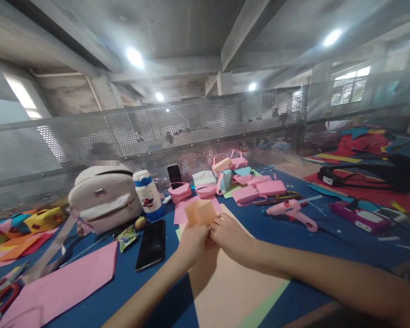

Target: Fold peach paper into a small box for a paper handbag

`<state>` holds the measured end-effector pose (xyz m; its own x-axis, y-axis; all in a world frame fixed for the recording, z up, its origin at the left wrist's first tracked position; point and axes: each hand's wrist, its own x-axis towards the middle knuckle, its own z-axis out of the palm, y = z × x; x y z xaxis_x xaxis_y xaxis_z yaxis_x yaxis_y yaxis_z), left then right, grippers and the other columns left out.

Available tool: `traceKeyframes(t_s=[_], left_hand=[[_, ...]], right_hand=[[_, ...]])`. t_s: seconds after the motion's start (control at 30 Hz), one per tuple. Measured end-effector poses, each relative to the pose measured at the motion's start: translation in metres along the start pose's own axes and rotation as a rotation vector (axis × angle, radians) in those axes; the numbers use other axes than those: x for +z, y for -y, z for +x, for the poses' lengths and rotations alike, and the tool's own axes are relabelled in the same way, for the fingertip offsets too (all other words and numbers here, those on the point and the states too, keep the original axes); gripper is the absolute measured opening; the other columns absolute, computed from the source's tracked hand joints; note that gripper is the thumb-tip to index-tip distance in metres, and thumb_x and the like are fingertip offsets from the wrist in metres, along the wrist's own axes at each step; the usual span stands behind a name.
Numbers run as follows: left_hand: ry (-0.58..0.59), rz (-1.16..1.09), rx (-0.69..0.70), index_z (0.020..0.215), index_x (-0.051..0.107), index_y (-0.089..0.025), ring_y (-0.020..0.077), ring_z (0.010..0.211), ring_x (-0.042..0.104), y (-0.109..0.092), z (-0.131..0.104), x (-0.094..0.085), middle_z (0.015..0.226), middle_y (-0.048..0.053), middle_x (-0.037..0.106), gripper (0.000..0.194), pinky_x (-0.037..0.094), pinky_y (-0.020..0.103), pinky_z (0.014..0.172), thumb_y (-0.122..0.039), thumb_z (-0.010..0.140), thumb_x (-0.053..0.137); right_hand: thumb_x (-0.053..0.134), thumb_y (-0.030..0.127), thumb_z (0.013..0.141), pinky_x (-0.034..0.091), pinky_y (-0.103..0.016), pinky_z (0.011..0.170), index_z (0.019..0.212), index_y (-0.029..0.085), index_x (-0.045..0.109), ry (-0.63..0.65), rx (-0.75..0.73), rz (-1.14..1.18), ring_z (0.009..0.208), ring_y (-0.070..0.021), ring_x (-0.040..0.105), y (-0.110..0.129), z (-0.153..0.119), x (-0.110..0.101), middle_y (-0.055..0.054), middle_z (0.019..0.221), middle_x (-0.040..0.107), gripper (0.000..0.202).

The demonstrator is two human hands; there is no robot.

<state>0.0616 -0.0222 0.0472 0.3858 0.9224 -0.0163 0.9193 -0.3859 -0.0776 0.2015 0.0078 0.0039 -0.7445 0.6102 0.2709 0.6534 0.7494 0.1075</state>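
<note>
A folded piece of orange paper (pixel 201 212) is held up between my two hands above the middle of the blue table. My left hand (pixel 194 241) is closed on its lower left part. From the right, my right hand (pixel 229 234) pinches its lower right edge, the fingertips of both hands close together. Beneath them lies a large peach sheet (pixel 222 291) over a green sheet (pixel 268 303). Behind my hands, a pink sheet (pixel 181 214) sticks out. The fingers hide the lower part of the folded paper.
A pink glue gun (pixel 292 212) and a purple power strip (pixel 360 216) lie right. Small pink paper bags (pixel 248 193) stand behind. A phone (pixel 151 245), bottle (pixel 148 196), backpack (pixel 104 196) and pink sheet (pixel 71 282) are left; scissors (pixel 5 296) lie near left. Perforated metal panels (pixel 205 123) border the back.
</note>
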Motion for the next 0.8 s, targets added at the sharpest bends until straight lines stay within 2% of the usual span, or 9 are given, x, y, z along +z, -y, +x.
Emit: traceKeyframes(t_s=[0.17, 0.3, 0.47, 0.6, 0.8], left_hand=[[0.006, 0.022, -0.023, 0.089, 0.070, -0.016, 0.0310, 0.096, 0.070, -0.001, -0.001, 0.000, 0.096, 0.013, 0.076, 0.019, 0.043, 0.037, 0.085, -0.011, 0.084, 0.052], [0.026, 0.032, -0.029, 0.091, 0.069, -0.018, 0.0302, 0.092, 0.071, 0.008, -0.002, 0.000, 0.094, 0.011, 0.076, 0.017, 0.045, 0.032, 0.072, -0.018, 0.087, 0.052], [0.062, 0.065, -0.021, 0.092, 0.069, -0.015, 0.0325, 0.090, 0.071, 0.016, -0.004, -0.002, 0.093, 0.014, 0.075, 0.020, 0.044, 0.031, 0.068, -0.011, 0.082, 0.052], [0.076, 0.076, -0.004, 0.093, 0.069, -0.013, 0.0336, 0.091, 0.070, 0.014, -0.004, -0.004, 0.094, 0.016, 0.074, 0.020, 0.045, 0.032, 0.069, -0.014, 0.085, 0.051], [0.069, 0.089, 0.005, 0.092, 0.070, -0.012, 0.0332, 0.092, 0.070, 0.011, -0.006, -0.005, 0.093, 0.016, 0.074, 0.022, 0.045, 0.032, 0.072, -0.011, 0.084, 0.050]], right_hand=[[0.050, 0.001, 0.087, 0.035, -0.037, 0.082, 0.091, 0.022, 0.065, -0.011, -0.004, 0.032, 0.091, -0.0236, 0.057, 0.001, -0.001, -0.004, -0.007, 0.094, 0.068, 0.027], [0.057, 0.006, 0.082, 0.034, -0.036, 0.083, 0.091, 0.019, 0.066, 0.008, -0.035, 0.065, 0.087, -0.0229, 0.059, -0.007, -0.008, -0.019, -0.007, 0.090, 0.070, 0.018], [0.062, 0.007, 0.073, 0.033, -0.035, 0.081, 0.092, 0.016, 0.066, 0.081, -0.058, 0.098, 0.091, -0.0238, 0.061, -0.013, -0.012, -0.034, -0.008, 0.091, 0.071, 0.022], [0.062, 0.006, 0.069, 0.032, -0.034, 0.081, 0.092, 0.015, 0.065, 0.098, -0.085, 0.075, 0.092, -0.0246, 0.060, -0.012, -0.010, -0.034, -0.009, 0.092, 0.071, 0.025], [0.064, 0.008, 0.066, 0.032, -0.036, 0.082, 0.091, 0.015, 0.062, 0.045, -0.114, 0.034, 0.093, -0.0263, 0.059, -0.013, -0.009, -0.024, -0.010, 0.093, 0.069, 0.026]])
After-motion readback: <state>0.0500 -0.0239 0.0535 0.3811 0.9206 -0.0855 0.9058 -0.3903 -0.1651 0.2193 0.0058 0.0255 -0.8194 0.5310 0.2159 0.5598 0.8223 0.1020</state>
